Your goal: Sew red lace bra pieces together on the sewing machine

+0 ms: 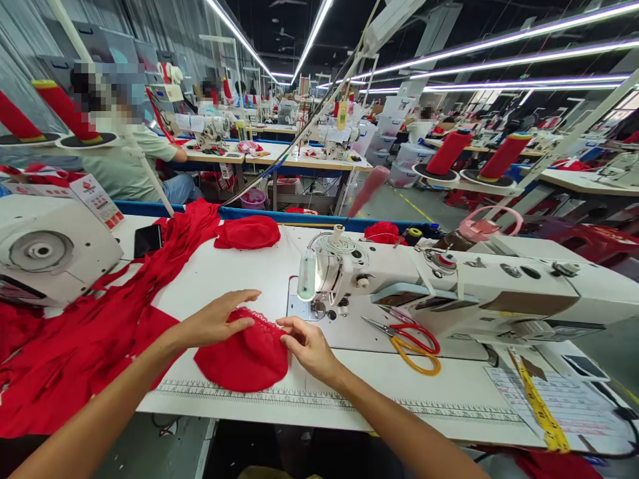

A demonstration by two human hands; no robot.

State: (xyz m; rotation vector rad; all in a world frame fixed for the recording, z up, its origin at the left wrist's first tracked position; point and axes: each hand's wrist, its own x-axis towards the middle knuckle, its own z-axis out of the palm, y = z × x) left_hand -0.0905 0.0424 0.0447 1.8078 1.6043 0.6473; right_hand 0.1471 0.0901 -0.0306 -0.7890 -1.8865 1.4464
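Note:
A rounded red fabric piece [244, 362] with a lace edge lies on the white sewing table, just in front of the machine's needle area. My right hand [310, 349] pinches the right end of its lace edge between thumb and fingers. Over the piece's upper left side, my left hand [219, 320] has its fingers stretched out and apart from the thumb, which rests near the lace. To the right of both hands stands a white sewing machine [394, 269] with its lamp lit. Scissors [412, 342] with red and orange handles lie beneath its arm.
A long heap of red fabric [100, 346] covers the table's left side, near a dark phone [148, 241]. Another red bundle [248, 233] lies at the back. A printed ruler [344, 401] runs along the front edge; a yellow tape measure [539, 406] lies right. A seated person [144, 156] is behind.

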